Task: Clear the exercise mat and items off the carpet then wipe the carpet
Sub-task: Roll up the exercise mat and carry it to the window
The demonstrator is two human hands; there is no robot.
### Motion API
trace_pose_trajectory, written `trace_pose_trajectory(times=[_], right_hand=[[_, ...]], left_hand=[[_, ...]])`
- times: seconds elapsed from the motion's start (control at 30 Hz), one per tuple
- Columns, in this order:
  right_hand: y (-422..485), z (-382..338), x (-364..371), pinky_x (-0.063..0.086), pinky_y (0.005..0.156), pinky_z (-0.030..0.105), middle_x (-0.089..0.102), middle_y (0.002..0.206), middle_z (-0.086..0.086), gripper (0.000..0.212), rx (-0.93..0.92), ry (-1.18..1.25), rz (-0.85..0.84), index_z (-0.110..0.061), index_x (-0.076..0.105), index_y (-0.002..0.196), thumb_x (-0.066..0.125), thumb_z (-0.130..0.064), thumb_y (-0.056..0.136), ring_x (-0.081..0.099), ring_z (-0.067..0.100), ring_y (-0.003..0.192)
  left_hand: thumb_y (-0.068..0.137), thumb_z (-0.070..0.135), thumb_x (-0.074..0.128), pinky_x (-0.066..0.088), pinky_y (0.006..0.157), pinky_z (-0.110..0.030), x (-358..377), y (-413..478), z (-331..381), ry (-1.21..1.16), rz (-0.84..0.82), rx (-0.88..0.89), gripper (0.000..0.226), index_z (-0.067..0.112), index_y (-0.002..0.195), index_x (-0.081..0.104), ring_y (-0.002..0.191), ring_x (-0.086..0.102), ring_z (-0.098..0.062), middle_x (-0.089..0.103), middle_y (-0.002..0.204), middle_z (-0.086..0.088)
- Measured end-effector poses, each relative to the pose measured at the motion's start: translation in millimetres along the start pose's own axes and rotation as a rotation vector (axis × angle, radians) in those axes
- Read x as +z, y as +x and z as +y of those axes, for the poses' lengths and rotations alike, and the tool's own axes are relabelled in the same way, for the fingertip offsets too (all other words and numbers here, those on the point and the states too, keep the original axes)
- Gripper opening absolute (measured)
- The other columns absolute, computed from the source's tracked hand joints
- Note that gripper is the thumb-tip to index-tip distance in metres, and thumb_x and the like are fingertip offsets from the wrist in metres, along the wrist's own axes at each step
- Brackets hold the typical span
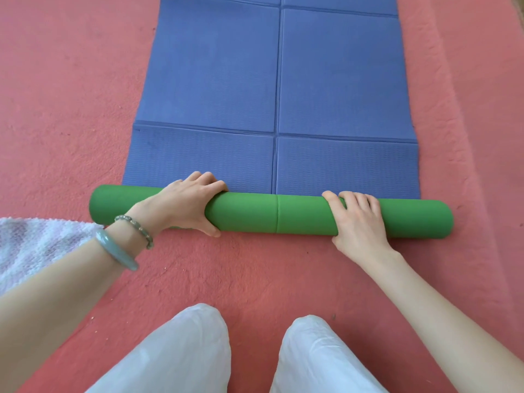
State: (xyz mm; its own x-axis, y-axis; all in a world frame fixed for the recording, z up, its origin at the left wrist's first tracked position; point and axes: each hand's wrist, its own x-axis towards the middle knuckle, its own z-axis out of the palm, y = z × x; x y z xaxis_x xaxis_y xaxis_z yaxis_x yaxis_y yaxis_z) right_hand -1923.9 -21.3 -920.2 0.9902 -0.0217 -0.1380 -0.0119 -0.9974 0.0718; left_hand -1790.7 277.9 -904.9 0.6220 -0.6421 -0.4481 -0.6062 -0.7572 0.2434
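The exercise mat lies on the red carpet, blue side up with fold creases, stretching away from me. Its near end is rolled into a green tube lying crosswise. My left hand grips the roll left of its middle, fingers over the top and thumb on the near side. My right hand presses on the roll further right, fingers spread over it. The blue flat part meets the roll just behind my fingers.
A white fluffy cloth lies on the carpet at the left, beside my left forearm. My knees in white trousers kneel just behind the roll. A raised fold in the carpet runs along the right side.
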Motion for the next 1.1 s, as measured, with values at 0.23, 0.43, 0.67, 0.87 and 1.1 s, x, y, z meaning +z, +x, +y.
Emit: trace_pose_trajectory(times=[0.23, 0.43, 0.67, 0.87, 1.1], right_hand=[[20, 5, -11, 0.033, 0.094, 0.039, 0.054, 0.113, 0.002, 0.081, -0.015, -0.057, -0.19, -0.025, 0.038, 0.132, 0.075, -0.016, 0.061, 0.05, 0.026, 0.104], [28, 6, -22, 0.033, 0.093, 0.037, 0.051, 0.114, 0.0, 0.077, -0.013, -0.038, -0.286, -0.028, 0.031, 0.132, 0.07, -0.021, 0.067, 0.047, 0.024, 0.108], [-8, -7, -29, 0.033, 0.094, 0.036, 0.049, 0.115, -0.002, 0.079, -0.051, 0.013, -0.445, -0.03, 0.027, 0.133, 0.069, -0.021, 0.067, 0.045, 0.022, 0.11], [-19, -12, -36, 0.032, 0.096, 0.036, 0.044, 0.118, -0.002, 0.087, -0.055, 0.136, -0.609, -0.032, 0.027, 0.133, 0.076, -0.03, 0.062, 0.043, 0.021, 0.112], [-41, -12, -21, 0.021, 0.107, 0.046, 0.045, 0.125, 0.011, 0.107, -0.015, 0.064, -0.263, -0.024, 0.034, 0.141, 0.082, -0.017, 0.045, 0.046, 0.031, 0.116]], left_hand=[[0.041, 0.043, 0.089, 0.042, 0.087, -0.044, 31, -23, 14, 0.196, 0.4, -0.005, 0.101, 0.013, 0.13, 0.05, 0.098, 0.057, -0.033, 0.059, 0.114, -0.01], [0.039, 0.029, 0.088, 0.042, 0.069, -0.041, 25, -12, 14, 0.245, 0.376, -0.054, 0.083, 0.014, 0.113, 0.054, 0.078, 0.057, -0.033, 0.062, 0.097, -0.009], [0.028, 0.034, 0.085, 0.042, 0.061, -0.038, 41, -43, 24, 0.226, 0.319, -0.017, 0.082, 0.016, 0.103, 0.058, 0.068, 0.056, -0.029, 0.061, 0.084, -0.005], [0.027, 0.05, 0.076, 0.041, 0.059, -0.032, 49, -54, 20, 0.219, 0.165, -0.003, 0.084, 0.024, 0.103, 0.051, 0.063, 0.054, -0.023, 0.056, 0.076, 0.002], [0.05, 0.051, 0.076, 0.04, 0.076, -0.031, 10, -19, 10, -0.105, -0.306, -0.041, 0.071, 0.035, 0.109, 0.04, 0.093, 0.05, -0.015, 0.051, 0.098, 0.01]])
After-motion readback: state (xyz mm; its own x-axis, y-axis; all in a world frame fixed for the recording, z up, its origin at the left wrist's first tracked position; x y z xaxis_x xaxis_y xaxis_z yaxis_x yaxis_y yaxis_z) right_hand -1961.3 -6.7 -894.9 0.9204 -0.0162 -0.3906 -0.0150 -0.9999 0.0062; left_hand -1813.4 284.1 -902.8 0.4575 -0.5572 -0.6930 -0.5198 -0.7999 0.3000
